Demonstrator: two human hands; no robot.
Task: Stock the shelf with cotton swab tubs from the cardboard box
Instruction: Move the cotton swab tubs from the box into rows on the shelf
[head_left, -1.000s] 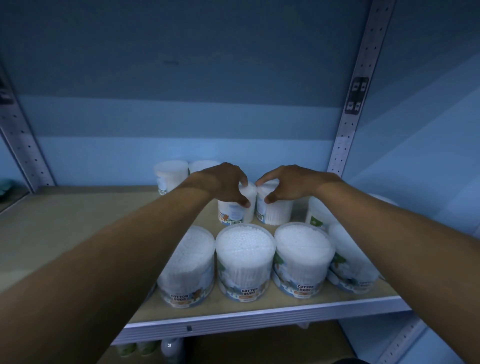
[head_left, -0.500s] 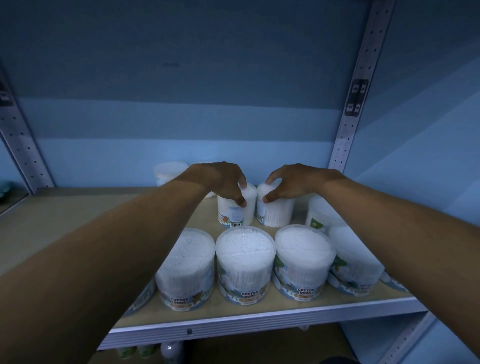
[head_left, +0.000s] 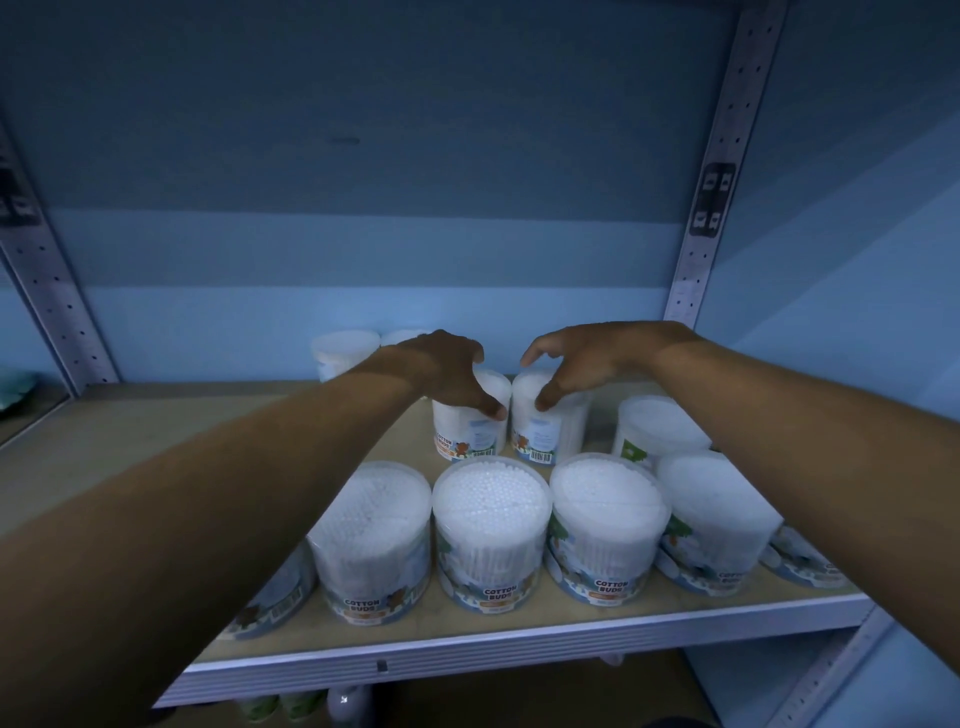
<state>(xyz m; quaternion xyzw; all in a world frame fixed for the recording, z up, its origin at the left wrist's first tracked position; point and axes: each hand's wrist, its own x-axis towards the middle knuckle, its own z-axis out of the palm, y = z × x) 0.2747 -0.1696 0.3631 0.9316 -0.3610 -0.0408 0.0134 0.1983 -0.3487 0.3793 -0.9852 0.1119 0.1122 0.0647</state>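
Two tubs stand side by side mid-shelf (head_left: 130, 441), behind the front-edge row: left hand (head_left: 441, 371) draped over the left tub (head_left: 470, 423), thumb on its side; right hand (head_left: 582, 358) arched over the right tub (head_left: 545, 421), thumb touching, fingers lifted wide. Neither grip looks closed. Judging by the clear plastic walls and packed swabs, these are light, stiff, slick, easily tipped; best taken around the sides near the lid, not by the top alone.

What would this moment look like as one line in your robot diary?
stage: placing | left hand: on left middle tub | right hand: opening over right middle tub | shelf: front row stocked
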